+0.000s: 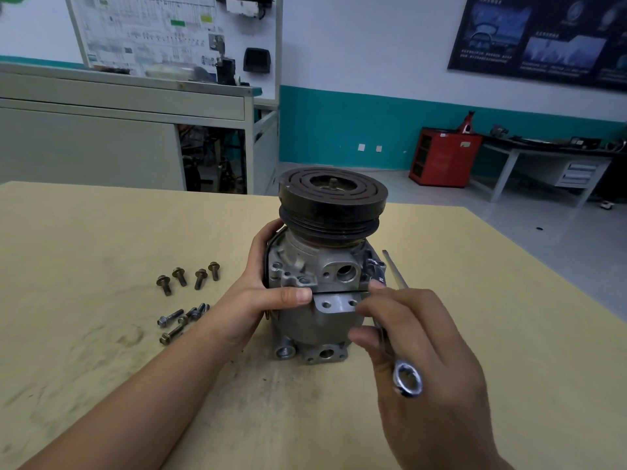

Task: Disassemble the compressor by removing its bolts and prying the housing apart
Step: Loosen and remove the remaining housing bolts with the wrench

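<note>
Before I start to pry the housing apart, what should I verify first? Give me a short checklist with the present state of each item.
1. All bolts out: several lie on the table, but the far side is hidden: cannot tell.
2. The compressor stands upright, pulley on top: ok.
3. The left hand grips the compressor: ok.
4. The right hand holds the metal tool: ok.
5. Tool tip set in the seam: not ok, it points up beside the compressor.

A training workshop: wiring-diagram board (149,32), red tool cabinet (444,157), steel workbench (543,154).
</note>
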The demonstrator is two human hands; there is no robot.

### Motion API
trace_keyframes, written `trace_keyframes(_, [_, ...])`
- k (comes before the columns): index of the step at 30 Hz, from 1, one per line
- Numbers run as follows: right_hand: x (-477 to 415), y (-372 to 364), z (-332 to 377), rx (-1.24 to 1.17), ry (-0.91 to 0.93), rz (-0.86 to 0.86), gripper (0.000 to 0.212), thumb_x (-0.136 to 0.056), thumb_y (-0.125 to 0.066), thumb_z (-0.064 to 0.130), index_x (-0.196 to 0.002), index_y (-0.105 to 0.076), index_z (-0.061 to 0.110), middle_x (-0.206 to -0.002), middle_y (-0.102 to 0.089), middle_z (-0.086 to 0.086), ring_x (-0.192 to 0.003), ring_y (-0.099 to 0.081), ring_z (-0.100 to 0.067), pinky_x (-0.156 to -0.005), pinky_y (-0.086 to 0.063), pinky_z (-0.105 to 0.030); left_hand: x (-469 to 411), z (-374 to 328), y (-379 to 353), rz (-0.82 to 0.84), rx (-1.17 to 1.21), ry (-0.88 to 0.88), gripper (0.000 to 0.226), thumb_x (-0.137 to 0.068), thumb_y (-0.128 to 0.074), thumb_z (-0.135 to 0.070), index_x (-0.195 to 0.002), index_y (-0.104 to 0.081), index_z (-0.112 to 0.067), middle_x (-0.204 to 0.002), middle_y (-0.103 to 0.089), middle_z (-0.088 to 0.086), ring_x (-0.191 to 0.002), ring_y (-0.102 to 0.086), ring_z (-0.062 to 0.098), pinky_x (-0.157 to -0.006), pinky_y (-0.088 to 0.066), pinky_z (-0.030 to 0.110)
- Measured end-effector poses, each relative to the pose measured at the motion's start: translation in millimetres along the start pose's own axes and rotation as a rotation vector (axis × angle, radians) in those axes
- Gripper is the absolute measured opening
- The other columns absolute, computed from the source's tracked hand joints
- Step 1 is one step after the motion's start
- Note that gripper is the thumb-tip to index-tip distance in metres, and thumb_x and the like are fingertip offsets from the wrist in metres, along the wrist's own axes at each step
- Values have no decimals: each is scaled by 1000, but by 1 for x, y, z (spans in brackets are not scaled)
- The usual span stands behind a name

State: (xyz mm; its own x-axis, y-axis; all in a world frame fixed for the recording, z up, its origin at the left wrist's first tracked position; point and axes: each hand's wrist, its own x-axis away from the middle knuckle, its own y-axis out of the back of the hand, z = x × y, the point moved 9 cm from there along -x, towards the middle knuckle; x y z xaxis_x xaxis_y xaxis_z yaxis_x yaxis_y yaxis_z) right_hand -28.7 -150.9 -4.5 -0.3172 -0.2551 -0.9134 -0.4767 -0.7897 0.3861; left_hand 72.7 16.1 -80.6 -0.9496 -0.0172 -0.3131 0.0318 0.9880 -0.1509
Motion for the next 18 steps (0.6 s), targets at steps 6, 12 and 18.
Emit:
trace_keyframes(6, [-14, 1, 0, -22, 41, 78, 31, -90, -51, 24, -87, -73, 2, -86, -69, -11, -79, -69, -24, -62, -54, -32, 0, 1, 1, -1, -6, 5, 99, -44, -79, -21, -133, -38, -41, -128, -60, -14, -119, -57, 11, -86, -51, 23])
trace_keyframes(12, [-7, 6, -19, -224, -37, 9, 14, -87, -59, 8, -89, -72, 5, -91, -67, -5, -90, -66, -11, -68, -52, -21, 1, 0, 1, -6, -18, 5, 102, -42, -78, -22, -133, -37, -39, -129, -58, -12, -116, -58, 9, -84, -51, 19])
trace_keyframes(18, [-11, -1, -51, -746, -207, 67, 14, -89, -57, 32, -86, -67, 23, -91, -63, 8, -64, -60, -7, -58, -47, -18, 1, -2, -1, 7, -16, 6, 107, -42, -77, -23, -139, -33, -33, -134, -55, -8, -119, -57, 11, -85, -52, 21])
